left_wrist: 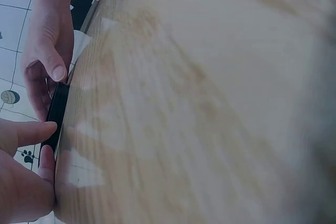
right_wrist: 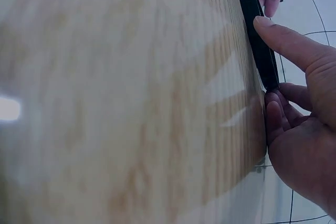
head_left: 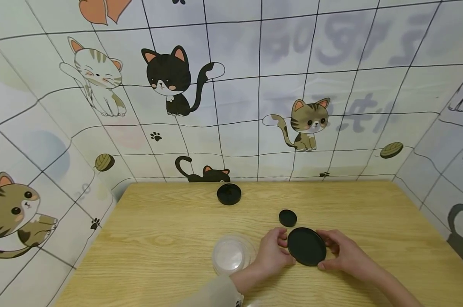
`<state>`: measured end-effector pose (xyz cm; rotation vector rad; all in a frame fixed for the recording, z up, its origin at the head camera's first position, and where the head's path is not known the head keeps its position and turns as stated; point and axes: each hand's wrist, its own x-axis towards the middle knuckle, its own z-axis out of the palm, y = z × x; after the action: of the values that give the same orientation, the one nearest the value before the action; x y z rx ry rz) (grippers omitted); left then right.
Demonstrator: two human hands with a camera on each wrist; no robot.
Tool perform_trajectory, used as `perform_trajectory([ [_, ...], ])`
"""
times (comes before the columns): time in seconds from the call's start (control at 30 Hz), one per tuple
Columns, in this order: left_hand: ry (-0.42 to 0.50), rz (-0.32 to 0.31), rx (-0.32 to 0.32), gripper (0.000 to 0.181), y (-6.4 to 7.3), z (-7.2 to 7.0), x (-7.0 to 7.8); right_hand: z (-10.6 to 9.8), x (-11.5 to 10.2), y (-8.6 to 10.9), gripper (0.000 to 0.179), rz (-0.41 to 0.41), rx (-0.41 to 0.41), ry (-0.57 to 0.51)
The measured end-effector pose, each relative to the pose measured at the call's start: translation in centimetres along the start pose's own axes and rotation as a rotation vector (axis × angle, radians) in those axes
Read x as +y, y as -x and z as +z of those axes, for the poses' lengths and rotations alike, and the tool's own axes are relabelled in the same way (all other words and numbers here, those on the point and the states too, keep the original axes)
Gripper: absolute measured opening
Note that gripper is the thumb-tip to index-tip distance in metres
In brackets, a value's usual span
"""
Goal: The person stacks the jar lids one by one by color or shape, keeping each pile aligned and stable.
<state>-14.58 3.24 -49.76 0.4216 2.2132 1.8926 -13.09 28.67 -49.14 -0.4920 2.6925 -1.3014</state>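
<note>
A large black round lid [head_left: 306, 246] lies flat at the table's surface between my two hands. My left hand [head_left: 273, 251] grips its left edge with thumb and fingers. On the opposite edge, the right hand [head_left: 344, 255] holds it, thumb toward the near side and fingers toward the far side. From the left wrist view the lid [left_wrist: 59, 106] shows side-on as a thin dark band low over the wood. A smaller black disc [head_left: 287, 218] lies just beyond the lid. Beside my left wrist stands a clear round plastic container [head_left: 229, 256], partly covered by the hand.
Another black round lid or shallow dish [head_left: 229, 194] sits near the back edge of the wooden table [head_left: 158, 238]. Cloth walls [head_left: 239, 98] printed with cats and grid lines stand behind and at both sides.
</note>
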Motion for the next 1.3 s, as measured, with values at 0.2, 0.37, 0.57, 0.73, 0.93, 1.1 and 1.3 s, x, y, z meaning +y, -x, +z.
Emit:
perform_trajectory([
  [0.2,-0.035,-0.001,0.013,0.065,0.0,0.0,0.0,0.1,-0.2,-0.1,0.082,-0.001,-0.002,-0.006],
  [0.37,-0.097,0.019,0.016,0.064,0.1,0.0,-0.1,0.0,-0.4,0.0,0.083,0.007,-0.011,-0.006],
  [0.57,-0.122,0.007,0.0,0.065,0.8,-0.1,0.2,-0.1,-0.7,0.5,0.083,-0.037,-0.019,0.021],
  [0.73,-0.112,-0.007,-0.026,0.064,1.6,-0.3,0.8,-0.2,-1.0,1.0,0.081,-0.059,-0.021,0.031],
  [0.93,-0.119,-0.005,-0.032,0.062,2.2,-0.3,1.0,-0.1,-1.2,1.4,0.08,-0.069,-0.031,0.007],
  [1.1,-0.165,-0.021,-0.029,0.059,2.5,0.0,0.7,0.1,-1.0,1.6,0.083,-0.054,-0.057,0.002],
  [1.3,-0.229,-0.025,-0.037,0.058,2.6,0.1,0.6,0.3,-0.7,1.8,0.085,-0.056,-0.085,-0.031],
])
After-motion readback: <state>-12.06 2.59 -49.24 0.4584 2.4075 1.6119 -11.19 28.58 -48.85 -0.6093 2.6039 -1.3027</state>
